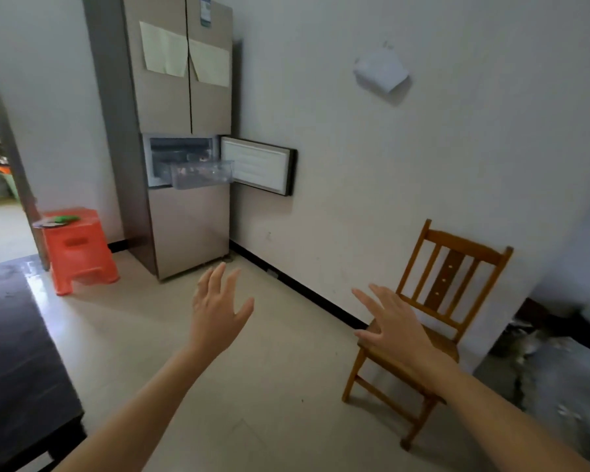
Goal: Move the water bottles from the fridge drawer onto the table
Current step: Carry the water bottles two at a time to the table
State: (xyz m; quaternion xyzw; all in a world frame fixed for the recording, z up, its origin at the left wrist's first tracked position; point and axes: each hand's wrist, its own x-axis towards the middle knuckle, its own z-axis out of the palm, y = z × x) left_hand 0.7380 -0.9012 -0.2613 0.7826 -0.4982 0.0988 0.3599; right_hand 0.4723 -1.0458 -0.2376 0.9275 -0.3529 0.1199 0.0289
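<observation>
A tall beige fridge (184, 97) stands in the far corner, some distance ahead of me. Its small middle door (258, 165) is swung open to the right. A clear plastic drawer (201, 173) is pulled out of that compartment; blurry shapes lie inside it, and I cannot make out bottles. The dark table (17, 352) fills the lower left. My left hand (218, 311) and my right hand (392, 325) are both raised in front of me, fingers spread and straight, holding nothing, well short of the fridge.
An orange plastic stool (79, 250) with small items on top stands left of the fridge. A wooden chair (436, 301) sits against the right wall. A doorway opens at the far left. Pale floor tiles stretch between me and the fridge.
</observation>
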